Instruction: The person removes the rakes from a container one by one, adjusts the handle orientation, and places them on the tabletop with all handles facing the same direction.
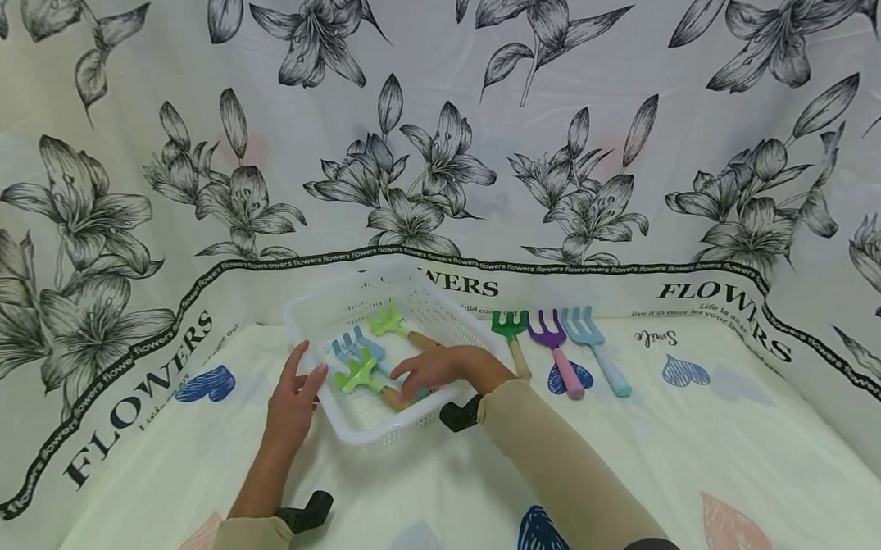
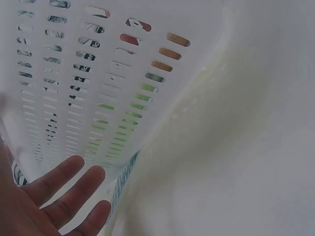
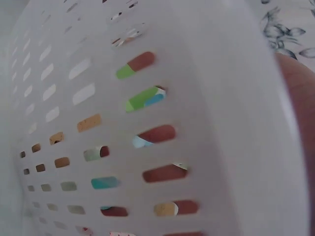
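A white plastic basket (image 1: 359, 434) with slotted sides holds several small toy garden rakes. Inside lie a lime-green rake (image 1: 387, 321) with a wooden handle, a light blue rake (image 1: 370, 348) and another lime-green rake (image 1: 358, 372) nearer the front. My left hand (image 1: 293, 400) is at the basket's left rim, its fingers extended along the outside in the left wrist view. My right hand (image 1: 437, 369) reaches over the right rim into the basket, fingertips down by the rake handles. Whether it grips a handle I cannot tell; the slotted wall half hides its fingers in the right wrist view.
Right of the basket, side by side on the cloth (image 1: 435, 488), lie a dark green rake (image 1: 510, 324) with a wooden handle, a purple rake (image 1: 549, 331) with a pink handle and a light blue rake (image 1: 585, 332). Behind hangs a flower-print curtain (image 1: 432, 87).
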### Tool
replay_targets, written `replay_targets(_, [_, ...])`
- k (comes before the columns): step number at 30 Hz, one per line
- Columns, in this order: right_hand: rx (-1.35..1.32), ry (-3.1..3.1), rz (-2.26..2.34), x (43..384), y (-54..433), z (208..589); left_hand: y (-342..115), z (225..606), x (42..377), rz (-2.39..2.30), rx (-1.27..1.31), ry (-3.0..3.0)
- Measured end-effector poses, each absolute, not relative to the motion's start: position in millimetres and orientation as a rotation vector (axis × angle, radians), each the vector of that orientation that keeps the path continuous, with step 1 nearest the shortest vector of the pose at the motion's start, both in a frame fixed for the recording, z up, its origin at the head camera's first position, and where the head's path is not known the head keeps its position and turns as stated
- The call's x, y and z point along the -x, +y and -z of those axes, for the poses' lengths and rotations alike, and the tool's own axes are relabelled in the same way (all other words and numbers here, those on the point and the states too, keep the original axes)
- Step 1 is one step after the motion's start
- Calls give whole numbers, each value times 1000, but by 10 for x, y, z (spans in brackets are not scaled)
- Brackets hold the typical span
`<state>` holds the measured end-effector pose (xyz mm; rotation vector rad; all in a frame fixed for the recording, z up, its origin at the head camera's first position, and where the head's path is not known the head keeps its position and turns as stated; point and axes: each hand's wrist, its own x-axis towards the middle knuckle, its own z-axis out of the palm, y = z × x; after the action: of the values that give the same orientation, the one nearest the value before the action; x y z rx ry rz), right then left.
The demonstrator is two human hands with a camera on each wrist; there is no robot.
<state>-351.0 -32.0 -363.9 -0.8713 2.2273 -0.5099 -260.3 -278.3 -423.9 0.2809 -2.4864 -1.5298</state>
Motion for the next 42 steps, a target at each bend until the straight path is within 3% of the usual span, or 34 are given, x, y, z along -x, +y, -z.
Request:
replay_targets(35, [1155, 2742, 852, 3389, -223, 3624, -2776, 4228, 2590, 1525, -279, -2471])
replay_targets(42, [1087, 2895, 1043, 3330, -164, 3651, -2774, 4245, 2593, 1518, -272, -2479])
